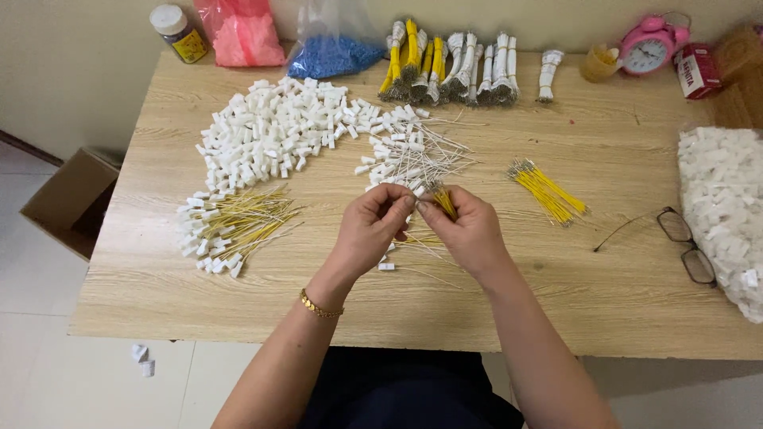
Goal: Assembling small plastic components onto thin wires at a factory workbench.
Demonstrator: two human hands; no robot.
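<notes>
Wooden table [556, 318] fills the frame. Big heap of loose white plastic connectors [274, 131] upper left of centre. Clear bag of more white connectors [727, 210] at the right edge. Row of bundled yellow and white wires [453, 67] along the top edge. Pile of yellow wires already fitted with white connectors [230, 226] at left centre, and a second pile of white wires with connectors [409, 155] just above the hands. Loose bunch of bare yellow wires [548, 191] right of centre, untouched. Judging by the piles, a fair batch is done, with plenty of connectors and wires left. Eyeglasses [687, 242] lie near the bag.

Both hands meet at mid-frame. Right hand [469, 230] is closed around a small bunch of yellow wires [443, 200], ends poking up past the thumb. Left hand [369, 226] pinches something small at its fingertips, touching the right fingertips; probably a connector, too hidden to tell. A single white connector [386, 267] lies on the table just under the hands.
</notes>
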